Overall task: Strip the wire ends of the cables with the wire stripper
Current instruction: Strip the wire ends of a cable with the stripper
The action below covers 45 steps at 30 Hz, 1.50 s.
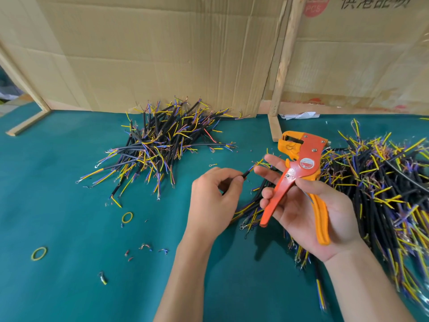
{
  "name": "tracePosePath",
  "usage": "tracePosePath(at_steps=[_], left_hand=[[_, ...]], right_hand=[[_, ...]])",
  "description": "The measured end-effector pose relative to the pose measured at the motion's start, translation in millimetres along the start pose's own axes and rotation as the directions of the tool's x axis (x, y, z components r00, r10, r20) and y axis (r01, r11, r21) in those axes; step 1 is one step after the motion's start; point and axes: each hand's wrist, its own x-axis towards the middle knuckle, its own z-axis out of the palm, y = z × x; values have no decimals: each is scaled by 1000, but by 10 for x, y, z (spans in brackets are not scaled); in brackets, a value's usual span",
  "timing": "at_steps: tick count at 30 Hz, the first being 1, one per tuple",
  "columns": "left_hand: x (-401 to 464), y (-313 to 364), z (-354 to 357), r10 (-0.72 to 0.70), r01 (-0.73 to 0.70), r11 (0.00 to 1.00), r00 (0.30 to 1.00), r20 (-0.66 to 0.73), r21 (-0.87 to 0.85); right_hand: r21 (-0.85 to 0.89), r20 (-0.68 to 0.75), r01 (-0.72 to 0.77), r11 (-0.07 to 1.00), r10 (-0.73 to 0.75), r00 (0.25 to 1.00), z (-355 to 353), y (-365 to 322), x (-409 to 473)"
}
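My right hand holds an orange and yellow wire stripper, jaws pointing up and away, handles spread across the palm. My left hand pinches a short black cable between thumb and fingers. The cable's coloured wire ends stick out to the right and touch my right hand's fingertips, below and left of the stripper's jaws. Most of the cable is hidden inside my left hand.
A heap of black cables with coloured ends lies on the green table at centre back. A bigger heap fills the right side. Yellow rubber bands and insulation scraps lie front left. Cardboard walls stand behind.
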Motion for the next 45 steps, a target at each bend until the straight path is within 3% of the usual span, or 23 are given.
tracePosePath(at_steps=[13, 28, 36, 45], left_hand=[[3, 42, 1, -26, 30, 998, 996, 91, -51], [32, 13, -36, -187, 191, 913, 981, 47, -361], [44, -29, -44, -188, 186, 899, 982, 34, -396], [41, -29, -43, -181, 201, 900, 980, 88, -387]], right_hand=[[-48, -35, 0, 999, -2, 999, 12, 20, -6], [-184, -36, -65, 981, 59, 998, 71, 114, 9], [-241, -133, -80, 967, 49, 990, 113, 161, 29], [-174, -91, -42, 984, 27, 996, 178, 191, 47]])
